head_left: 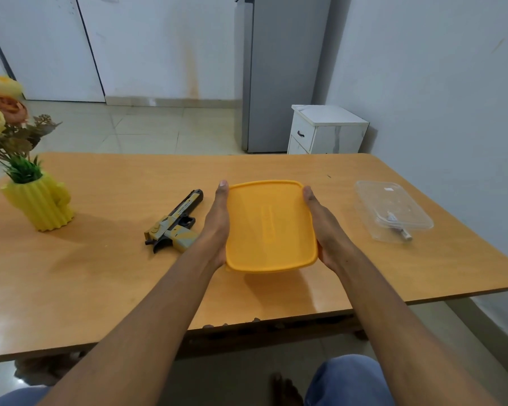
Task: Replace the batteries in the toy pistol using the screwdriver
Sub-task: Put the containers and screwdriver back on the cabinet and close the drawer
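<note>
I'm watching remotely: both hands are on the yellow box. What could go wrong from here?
1. Both hands grip only the sides of the yellow box; if the lid pops suddenly, whatever is inside, unseen here, could spill.
2. The pistol lies right beside the left wrist, so an elbow swing might knock it.
3. The clear container sits near the table's right edge and could be nudged off.

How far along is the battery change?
Barely begun. Nothing on the toy pistol looks opened; it lies untouched on the table. Both hands, left hand and right hand, hold a lidded yellow box. Unscrewing and swapping batteries remain.
</note>
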